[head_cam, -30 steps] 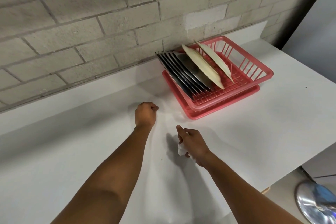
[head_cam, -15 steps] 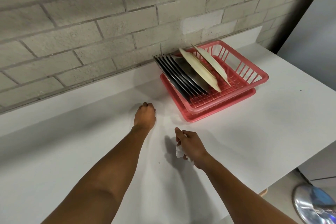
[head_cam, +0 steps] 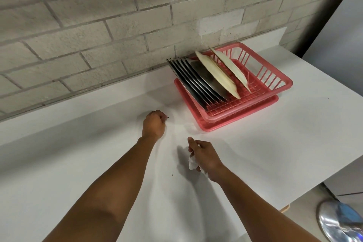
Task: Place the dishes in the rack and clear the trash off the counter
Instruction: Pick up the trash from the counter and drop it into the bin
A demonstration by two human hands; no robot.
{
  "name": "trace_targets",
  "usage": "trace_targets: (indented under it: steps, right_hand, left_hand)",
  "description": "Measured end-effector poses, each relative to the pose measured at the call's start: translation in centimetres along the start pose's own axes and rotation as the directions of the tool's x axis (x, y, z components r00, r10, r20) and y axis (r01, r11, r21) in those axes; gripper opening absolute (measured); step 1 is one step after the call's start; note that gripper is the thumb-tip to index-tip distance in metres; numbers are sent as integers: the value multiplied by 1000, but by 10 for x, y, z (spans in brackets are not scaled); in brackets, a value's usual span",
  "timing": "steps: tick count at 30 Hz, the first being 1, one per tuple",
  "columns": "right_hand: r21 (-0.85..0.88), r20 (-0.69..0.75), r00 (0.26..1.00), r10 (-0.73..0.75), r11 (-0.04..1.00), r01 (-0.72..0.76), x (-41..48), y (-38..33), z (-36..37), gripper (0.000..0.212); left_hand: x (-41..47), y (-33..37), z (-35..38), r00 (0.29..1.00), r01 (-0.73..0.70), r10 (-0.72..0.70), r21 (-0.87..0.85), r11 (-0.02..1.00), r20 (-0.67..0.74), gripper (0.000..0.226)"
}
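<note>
My left hand [head_cam: 154, 125] rests on the white counter [head_cam: 275, 143] with its fingers curled under. A tiny dark speck [head_cam: 168, 117] lies at its fingertips; whether the hand holds anything is hidden. Nearer to me, my right hand [head_cam: 205, 155] grips a crumpled white tissue [head_cam: 192, 163] just above the counter. At the back right stands a pink dish rack [head_cam: 282, 79] on its pink tray. In it lean several steel plates [head_cam: 198, 84] and two cream plates [head_cam: 217, 73], all on edge.
A grey brick wall [head_cam: 117, 25] runs behind the counter. The counter's edge drops off at the right. Below it is a shiny round metal object [head_cam: 334, 224] with something blue. Another small dark speck [head_cam: 172, 174] lies between my arms.
Both hands stay almost in place; my left hand has edged slightly toward the wall. My right hand still holds the tissue. The view shifted a little.
</note>
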State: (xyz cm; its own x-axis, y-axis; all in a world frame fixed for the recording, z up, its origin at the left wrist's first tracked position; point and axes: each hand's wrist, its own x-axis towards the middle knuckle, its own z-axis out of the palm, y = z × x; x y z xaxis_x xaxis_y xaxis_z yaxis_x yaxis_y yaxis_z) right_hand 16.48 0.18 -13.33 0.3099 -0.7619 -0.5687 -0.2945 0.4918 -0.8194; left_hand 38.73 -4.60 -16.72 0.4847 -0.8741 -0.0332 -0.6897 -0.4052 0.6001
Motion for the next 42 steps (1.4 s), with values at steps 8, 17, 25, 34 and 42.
trace_targets:
  steps: [8,17,25,34,42]
  right_hand:
    - [5,-1,1000,0,1000,0,6,0,0,45]
    - [4,9,1000,1,1000,-1,9,2,2,46]
    - [-8,9,1000,-27,1000,27,8,-4,0,44]
    - [-9,12,1000,-17,1000,17,-5,11,-10,44]
    - [9,6,1000,-5,1000,5,-20,26,-20,44]
  left_hand:
    - [7,5,4,996,-87,88,41,995,-21,16]
    - [8,8,7,989,-145,149,199,969,-6,20]
    - [-18,12,8,1000,-14,14,-14,1000,-27,26]
    - [-126,-7,-13,942,325,-208,-567,757,262,8]
    - [-186,-15,-25,970,173,-112,-292,941,215,9]
